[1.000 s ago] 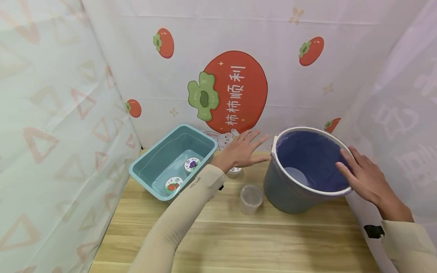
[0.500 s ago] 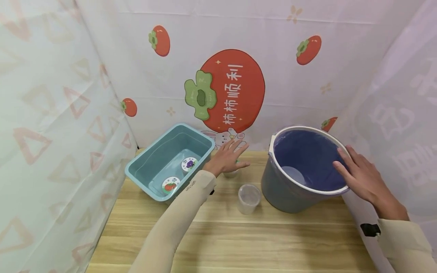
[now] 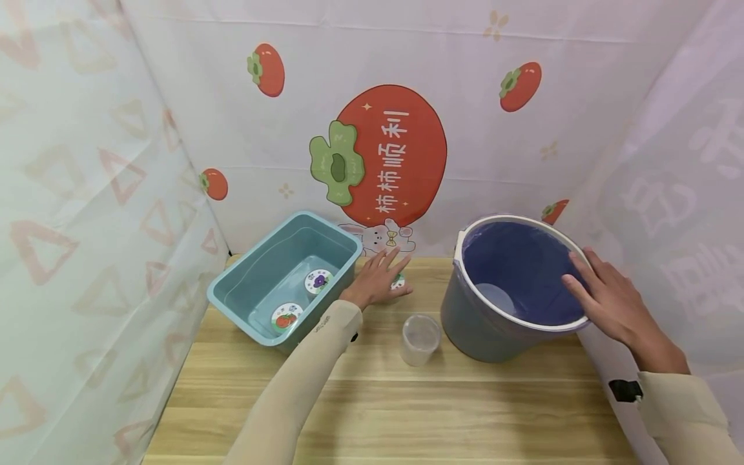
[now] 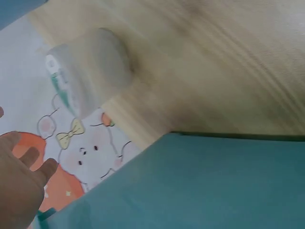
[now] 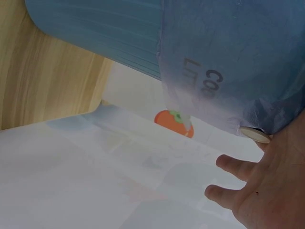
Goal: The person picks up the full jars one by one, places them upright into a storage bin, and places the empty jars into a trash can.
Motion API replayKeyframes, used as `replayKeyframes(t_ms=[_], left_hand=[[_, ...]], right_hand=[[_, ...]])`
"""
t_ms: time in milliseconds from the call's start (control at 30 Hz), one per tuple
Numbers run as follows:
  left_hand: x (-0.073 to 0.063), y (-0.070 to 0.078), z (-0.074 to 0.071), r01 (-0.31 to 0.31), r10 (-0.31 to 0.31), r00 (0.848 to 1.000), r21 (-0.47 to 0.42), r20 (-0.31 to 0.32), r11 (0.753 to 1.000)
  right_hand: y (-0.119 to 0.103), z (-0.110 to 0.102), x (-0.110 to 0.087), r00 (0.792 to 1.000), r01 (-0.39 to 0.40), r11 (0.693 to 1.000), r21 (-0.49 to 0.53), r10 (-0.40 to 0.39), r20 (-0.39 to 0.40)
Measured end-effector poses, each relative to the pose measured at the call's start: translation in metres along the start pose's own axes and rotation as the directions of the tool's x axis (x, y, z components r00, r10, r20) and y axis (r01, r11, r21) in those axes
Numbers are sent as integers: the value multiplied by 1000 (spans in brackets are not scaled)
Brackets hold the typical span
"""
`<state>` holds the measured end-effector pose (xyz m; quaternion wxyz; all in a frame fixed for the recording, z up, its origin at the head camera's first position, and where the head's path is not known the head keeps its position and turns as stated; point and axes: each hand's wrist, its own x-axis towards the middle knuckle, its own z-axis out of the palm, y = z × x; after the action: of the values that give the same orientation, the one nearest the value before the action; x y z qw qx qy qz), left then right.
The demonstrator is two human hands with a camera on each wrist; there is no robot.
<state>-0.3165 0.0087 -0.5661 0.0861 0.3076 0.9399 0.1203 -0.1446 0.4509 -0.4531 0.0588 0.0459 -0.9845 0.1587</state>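
In the head view my left hand (image 3: pixel 374 282), fingers spread, hovers beside the blue-green basin (image 3: pixel 216 284). Just past its fingers stands a small clear tub with a printed lid (image 3: pixel 398 282), mostly hidden by the hand; the left wrist view shows the whole tub (image 4: pixel 90 71) apart from the fingertips. My right hand (image 3: pixel 619 303) rests at the right side of the bucket's white rim (image 3: pixel 526 325), its fingers fairly straight. The right wrist view has the palm (image 5: pixel 271 191) against the rim, fingers outside the bucket's blue plastic liner (image 5: pixel 214 57).
Two round-lidded tubs lie in the basin, one with a purple picture (image 3: pixel 318 281), one with a red picture (image 3: pixel 286 318). A translucent cup (image 3: pixel 420 339) stands left of the bucket. Printed cloth walls (image 3: pixel 465 161) surround the wooden table (image 3: pixel 372 420).
My left hand has moved left and down from near the bucket toward the lidded tub. The right hand stays at the bucket rim. The view has shifted slightly.
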Motion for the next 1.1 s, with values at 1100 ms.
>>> replayKeyframes(t_ms=[1100], left_hand=[[-9, -29, 57, -8, 8, 1000, -19, -2, 1000]], right_hand=[[-5, -2, -1, 1000, -27, 1000, -2, 27, 4]])
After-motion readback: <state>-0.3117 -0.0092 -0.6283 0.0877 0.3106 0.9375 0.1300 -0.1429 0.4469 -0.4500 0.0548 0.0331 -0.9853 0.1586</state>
